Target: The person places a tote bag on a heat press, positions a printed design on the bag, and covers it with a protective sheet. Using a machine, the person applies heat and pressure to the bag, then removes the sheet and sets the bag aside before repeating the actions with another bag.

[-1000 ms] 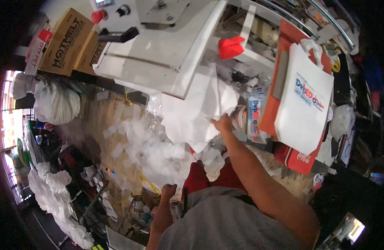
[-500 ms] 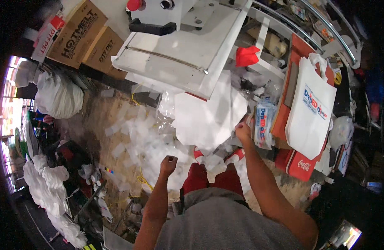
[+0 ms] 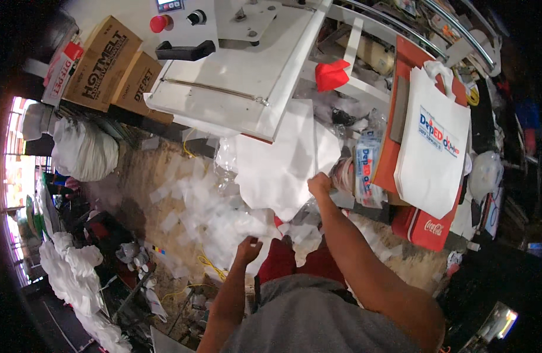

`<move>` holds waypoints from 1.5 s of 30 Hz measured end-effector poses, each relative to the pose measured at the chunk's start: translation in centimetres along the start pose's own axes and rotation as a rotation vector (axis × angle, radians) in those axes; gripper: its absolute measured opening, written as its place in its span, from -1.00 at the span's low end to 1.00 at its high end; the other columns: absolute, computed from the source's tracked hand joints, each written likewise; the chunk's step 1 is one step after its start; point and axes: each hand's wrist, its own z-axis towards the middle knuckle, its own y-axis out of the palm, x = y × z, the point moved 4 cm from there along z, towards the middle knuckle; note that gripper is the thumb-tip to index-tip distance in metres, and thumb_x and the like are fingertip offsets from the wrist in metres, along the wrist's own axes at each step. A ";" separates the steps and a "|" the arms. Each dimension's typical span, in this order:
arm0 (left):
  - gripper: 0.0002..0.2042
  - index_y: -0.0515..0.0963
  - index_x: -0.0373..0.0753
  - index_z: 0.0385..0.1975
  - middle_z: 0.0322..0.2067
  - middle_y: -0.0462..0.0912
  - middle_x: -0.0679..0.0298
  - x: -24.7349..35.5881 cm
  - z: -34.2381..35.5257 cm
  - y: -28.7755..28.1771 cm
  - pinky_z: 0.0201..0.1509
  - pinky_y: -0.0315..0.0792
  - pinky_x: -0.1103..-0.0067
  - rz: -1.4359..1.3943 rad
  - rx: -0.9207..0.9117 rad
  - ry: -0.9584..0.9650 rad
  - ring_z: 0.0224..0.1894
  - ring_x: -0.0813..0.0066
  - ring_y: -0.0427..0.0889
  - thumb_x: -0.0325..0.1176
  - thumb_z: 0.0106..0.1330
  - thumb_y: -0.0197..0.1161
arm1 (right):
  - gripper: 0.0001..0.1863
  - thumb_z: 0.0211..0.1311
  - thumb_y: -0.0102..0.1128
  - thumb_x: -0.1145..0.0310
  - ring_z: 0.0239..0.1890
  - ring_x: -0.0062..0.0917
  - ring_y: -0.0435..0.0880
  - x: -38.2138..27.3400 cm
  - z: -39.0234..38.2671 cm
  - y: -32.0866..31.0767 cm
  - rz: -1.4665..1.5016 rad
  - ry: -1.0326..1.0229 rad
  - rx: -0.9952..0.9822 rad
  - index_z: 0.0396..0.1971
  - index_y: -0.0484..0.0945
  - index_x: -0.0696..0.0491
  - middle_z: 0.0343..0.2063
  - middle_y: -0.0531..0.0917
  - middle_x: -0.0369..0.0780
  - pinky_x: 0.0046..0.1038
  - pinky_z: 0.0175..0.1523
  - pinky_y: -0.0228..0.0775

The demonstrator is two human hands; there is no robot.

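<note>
As I look down through the head camera, the grey shirt [image 3: 318,317] and red shorts [image 3: 278,260] sit closest, with both forearms stretching away from them. The left hand [image 3: 248,250] hangs above the littered floor [image 3: 144,203], apart from the large white sheet [image 3: 274,170]; its fingers curl inward, I see nothing in them, and I cannot tell whether the tips meet. Slightly farther out, the right hand [image 3: 320,185] is at the sheet's right edge. Its fingers are bent, but their tips are hidden from me, so I cannot tell whether they are clamped on the material or only rest against it.

The sheet lies just in front of the white machine table [image 3: 215,109]; whether it is one layer or several, I cannot make out. I judge the step in hand to be handling this sheet by its edge. To my mind, the next move calls for a sure pinch there, with the left hand brought up to steady the opposite side.

To the right, a stack of printed white bags [image 3: 430,141] rests against an orange-red board [image 3: 390,150], near a red box [image 3: 421,228]. Farther off, a red scrap [image 3: 332,75] lies beside the table, a black handle [image 3: 185,51] juts over it, and brown cartons [image 3: 103,62] stand to its left.
</note>
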 end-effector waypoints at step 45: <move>-0.27 0.18 -0.19 0.37 0.19 0.49 -0.01 9.1 3.7 -8.4 0.12 0.46 0.24 -1.130 -0.236 -0.133 0.08 0.11 0.59 0.25 0.41 -0.01 | -0.67 0.24 0.31 0.31 -0.14 -0.37 0.69 -17.5 -20.0 -27.3 1.314 -0.262 -0.343 -0.06 0.57 0.17 -0.16 0.68 -0.18 -0.34 0.03 0.51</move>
